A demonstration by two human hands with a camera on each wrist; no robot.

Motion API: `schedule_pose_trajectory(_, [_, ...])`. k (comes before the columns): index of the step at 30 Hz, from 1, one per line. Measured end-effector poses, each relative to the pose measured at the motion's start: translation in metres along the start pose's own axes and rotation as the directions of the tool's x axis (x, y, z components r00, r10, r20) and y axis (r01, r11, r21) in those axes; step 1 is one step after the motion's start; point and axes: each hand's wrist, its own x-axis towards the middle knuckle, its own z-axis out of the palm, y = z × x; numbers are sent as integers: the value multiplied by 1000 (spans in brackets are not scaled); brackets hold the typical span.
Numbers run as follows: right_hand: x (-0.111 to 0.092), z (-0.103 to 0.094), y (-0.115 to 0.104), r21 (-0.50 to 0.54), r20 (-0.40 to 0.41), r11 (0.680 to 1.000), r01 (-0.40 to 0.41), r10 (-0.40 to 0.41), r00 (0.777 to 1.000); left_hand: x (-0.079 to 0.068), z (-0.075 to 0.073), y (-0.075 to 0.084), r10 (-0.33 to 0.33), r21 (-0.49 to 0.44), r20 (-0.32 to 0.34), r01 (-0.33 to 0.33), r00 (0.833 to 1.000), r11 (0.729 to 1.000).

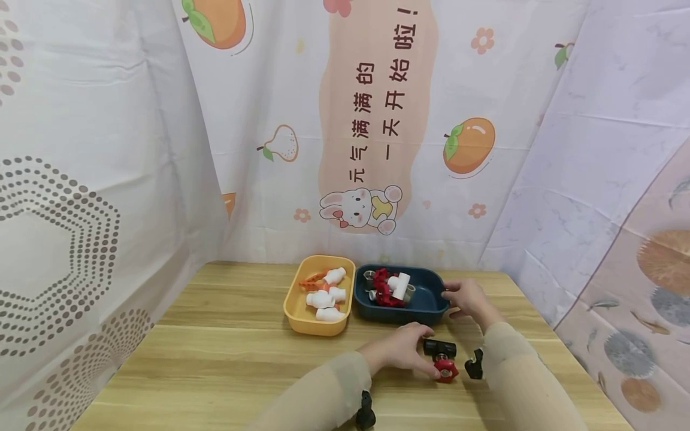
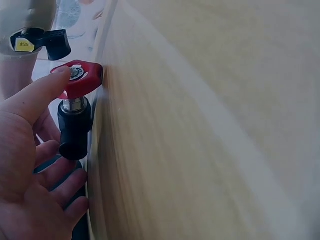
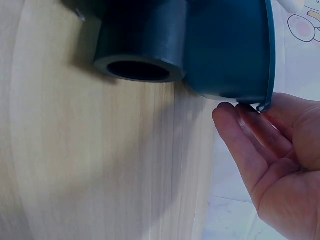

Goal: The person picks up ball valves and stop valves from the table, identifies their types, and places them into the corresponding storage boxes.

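Note:
In the head view, my left hand (image 1: 401,347) is around the left side of a valve with a black tee body and a red handwheel (image 1: 445,369). The left wrist view shows the thumb on the red handwheel (image 2: 84,80), with the index finger partly hidden behind the black body (image 2: 75,127). My right hand (image 1: 468,299) pinches the right end of a dark blue tray (image 1: 426,294); fingertips meet its rim in the right wrist view. Red-handled valves and a white tee fitting (image 1: 399,285) lie in the tray's left half.
A yellow tray (image 1: 293,308) stands left of the blue one, holding white fittings (image 1: 320,299) and orange pieces (image 1: 311,281). Both trays sit toward the back of the wooden table (image 1: 226,347). Printed curtains (image 1: 269,197) hang behind and at both sides.

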Motion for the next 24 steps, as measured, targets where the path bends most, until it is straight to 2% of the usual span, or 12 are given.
schedule_pose_trajectory(15, [0,-1,-1,6,5,1000,-6,6,1000,3,2,6,-29,86,31,27,999,996])
schedule_pose_trajectory(24, [-1,-1,-2,9,9,1000,-3,3,1000,5,5,8,-26,126,37,21,999,992])
